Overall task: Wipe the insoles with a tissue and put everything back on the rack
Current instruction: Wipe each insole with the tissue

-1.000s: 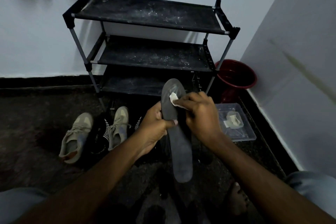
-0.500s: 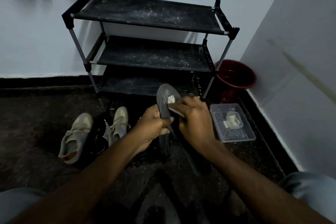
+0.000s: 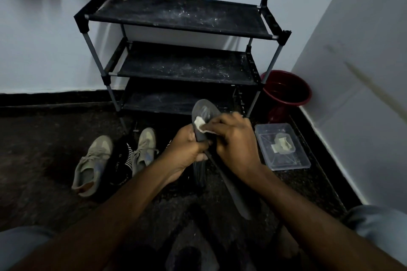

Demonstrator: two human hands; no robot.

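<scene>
Your right hand's fingers (image 3: 212,125) are curled and pinch a small white tissue (image 3: 199,122), pressing it flat against the upper end of a dark insole (image 3: 204,109). Your left hand's fingers (image 3: 199,146) wrap round the same insole just below the tissue, gripping its narrow middle. The two hands touch there, your left hand (image 3: 187,148) beside your right hand (image 3: 234,139).

The insole is held up off the floor in front of the bottom shelf, turned nearly edge-on to you. Its rounded toe end points up and away, and the long heel end slants down toward your right forearm. A dark shape hangs just under your left hand; the light is too dim to tell what it is.

On the floor to your left lie two beige sneakers (image 3: 93,164), with a black shoe with white stripes (image 3: 123,157) between them. To your right sits a clear plastic box (image 3: 297,160) holding a crumpled pale wad. Behind it, in the corner, stands a red bucket (image 3: 286,92). The black three-shelf rack (image 3: 176,15) stands against the white wall, its shelves flecked with white dust.
</scene>
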